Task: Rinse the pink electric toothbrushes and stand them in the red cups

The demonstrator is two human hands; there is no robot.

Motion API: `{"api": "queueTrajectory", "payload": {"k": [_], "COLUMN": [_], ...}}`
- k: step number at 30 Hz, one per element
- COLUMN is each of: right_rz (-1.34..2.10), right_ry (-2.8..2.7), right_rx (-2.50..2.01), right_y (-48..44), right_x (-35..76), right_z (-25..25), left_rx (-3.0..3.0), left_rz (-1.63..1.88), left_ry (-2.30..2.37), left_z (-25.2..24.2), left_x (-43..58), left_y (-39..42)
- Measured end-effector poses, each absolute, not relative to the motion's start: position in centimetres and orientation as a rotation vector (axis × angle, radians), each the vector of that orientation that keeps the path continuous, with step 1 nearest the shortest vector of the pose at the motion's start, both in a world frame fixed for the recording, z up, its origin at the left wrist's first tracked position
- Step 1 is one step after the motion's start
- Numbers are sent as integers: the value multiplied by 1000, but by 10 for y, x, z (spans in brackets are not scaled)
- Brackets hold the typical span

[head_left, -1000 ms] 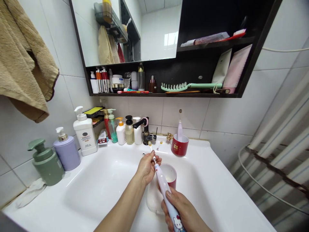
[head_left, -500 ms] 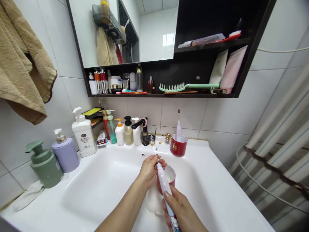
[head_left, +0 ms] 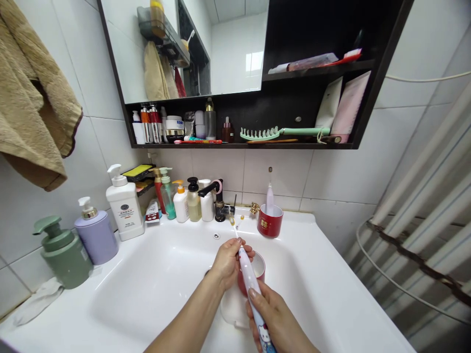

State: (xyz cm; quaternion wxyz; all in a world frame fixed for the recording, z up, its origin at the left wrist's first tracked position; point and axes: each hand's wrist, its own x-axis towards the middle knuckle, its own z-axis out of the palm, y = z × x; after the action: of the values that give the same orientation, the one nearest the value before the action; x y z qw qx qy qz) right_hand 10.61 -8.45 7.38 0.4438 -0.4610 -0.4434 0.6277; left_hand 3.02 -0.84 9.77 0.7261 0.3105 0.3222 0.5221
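My right hand [head_left: 277,314] is closed around the handle of an electric toothbrush [head_left: 250,277], pale pink with a cartoon cat near its lower end. The toothbrush slants up and away over the basin. At its upper end, my left hand [head_left: 228,260] pinches the slim white neck of the brush head [head_left: 233,221] between thumb and fingers. Where neck and handle meet is partly covered by the fingers. Behind the handle, inside the basin, stands a red cup [head_left: 261,268], partly hidden. Below it lies a whitish, see-through container [head_left: 230,314], partly covered by my arms.
A black faucet [head_left: 220,208] rises at the back of the white sink [head_left: 147,284]. Right of it, a red cup [head_left: 270,226] holds another pale electric toothbrush [head_left: 270,198]. Pump bottles [head_left: 125,211] line the left rim. A dark mirror cabinet [head_left: 235,145] overhangs the back.
The view has shifted slightly to the right. Both hands keep their grips, and the top of the toothbrush handle sits a little closer to the left fingers.
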Motion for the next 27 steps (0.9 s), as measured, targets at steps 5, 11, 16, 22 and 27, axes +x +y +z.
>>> {"api": "queueTrajectory", "payload": {"k": [5, 11, 16, 22, 27], "right_rz": [1544, 1686, 1624, 1737, 1639], "right_ry": [-1101, -1024, -1086, -1004, -1059], "right_rx": [-1136, -1047, -1063, -987, -1039], "right_y": [-84, -82, -82, -81, -82], "right_x": [107, 107, 106, 109, 105], "right_z": [73, 71, 70, 72, 72], "left_rx": [769, 735, 754, 688, 709], "left_rz": [1165, 1153, 1167, 1162, 1157], "left_ry": [731, 670, 666, 631, 661], "left_z": [97, 96, 96, 100, 103], "left_x": [30, 30, 32, 31, 29], "left_y": [-8, -8, -9, -10, -13]}}
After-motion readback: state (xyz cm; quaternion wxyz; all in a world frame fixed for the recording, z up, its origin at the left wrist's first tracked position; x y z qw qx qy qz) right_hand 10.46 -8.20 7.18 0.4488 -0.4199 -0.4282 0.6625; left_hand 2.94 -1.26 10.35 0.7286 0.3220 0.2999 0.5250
